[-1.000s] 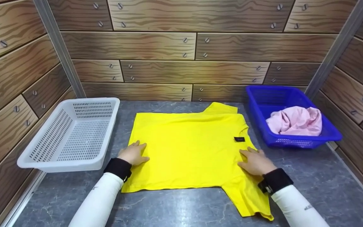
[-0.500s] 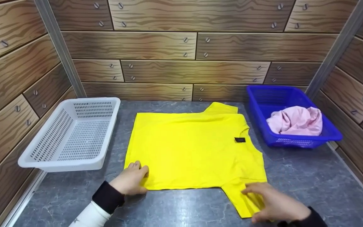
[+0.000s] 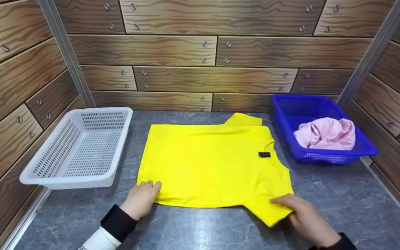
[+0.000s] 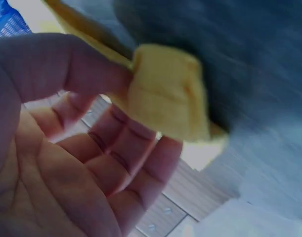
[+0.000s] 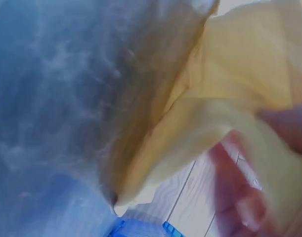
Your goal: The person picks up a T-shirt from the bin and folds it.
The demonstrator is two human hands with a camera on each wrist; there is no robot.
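Note:
A yellow T-shirt (image 3: 207,163) lies spread on the grey table, its hem to the left and its neckline with a black label (image 3: 264,155) to the right. My left hand (image 3: 141,198) pinches the near hem corner between thumb and fingers; in the left wrist view the yellow fabric (image 4: 165,91) is bunched at the thumb tip. My right hand (image 3: 306,216) grips the near sleeve (image 3: 267,208), thumb and fingers on either side of the cloth. The right wrist view shows that sleeve lifted off the table, with blur around the fingers (image 5: 235,182).
On the left stands a white perforated basket (image 3: 78,182). At the back right a blue basket (image 3: 328,152) holds a crumpled pink cloth (image 3: 328,133). Wood-patterned walls (image 3: 172,50) close in the table (image 3: 200,229) at the back and both sides.
Both hands have moved from lying on the shirt to its near edge. The left now pinches the hem corner, the right grips the near sleeve, and that sleeve's end has been raised.

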